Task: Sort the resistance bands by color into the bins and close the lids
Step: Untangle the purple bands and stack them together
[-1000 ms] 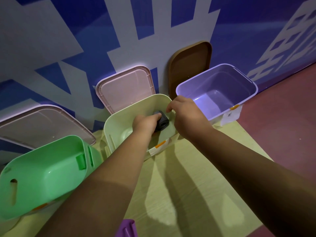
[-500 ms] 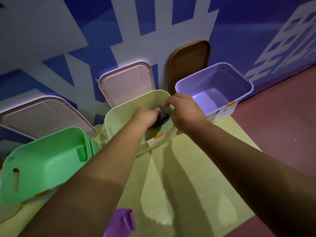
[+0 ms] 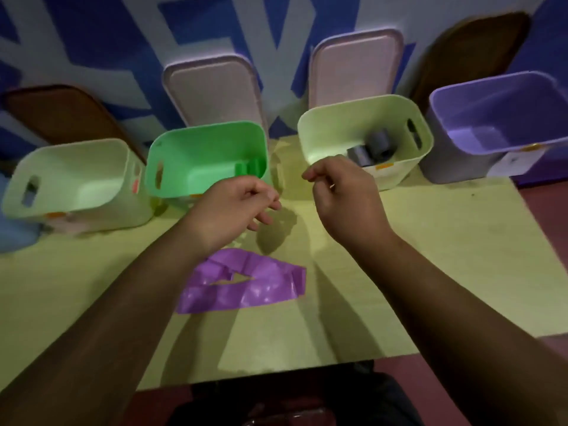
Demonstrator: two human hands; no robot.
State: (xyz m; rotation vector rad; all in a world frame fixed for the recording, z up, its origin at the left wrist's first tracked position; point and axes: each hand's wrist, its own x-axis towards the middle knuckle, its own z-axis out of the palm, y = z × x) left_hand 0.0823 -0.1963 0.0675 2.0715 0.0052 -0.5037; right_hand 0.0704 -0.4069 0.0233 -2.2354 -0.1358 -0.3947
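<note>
A purple resistance band (image 3: 242, 281) lies flat on the yellow table (image 3: 445, 256), just below my hands. My left hand (image 3: 236, 207) hovers above it with fingers loosely curled and holds nothing. My right hand (image 3: 341, 192) hangs in front of the pale green bin (image 3: 408, 118), also loosely curled and empty. That bin holds a rolled grey band (image 3: 373, 147). A bright green bin (image 3: 190, 139) to its left holds a green band (image 3: 249, 170). A purple bin (image 3: 479, 90) stands at the far right.
Another pale green bin (image 3: 101, 152) stands at the left, with something blue (image 3: 12, 232) at the frame edge beside it. Pink lids (image 3: 212, 87) (image 3: 353, 66) and brown lids (image 3: 61, 112) (image 3: 473, 50) lean on the blue-white wall behind the bins. The table's near edge is by my lap.
Both hands have come out of the pale green bin and let go of the grey band, which stays inside. The view has swung left and down, showing more bins and the purple band.
</note>
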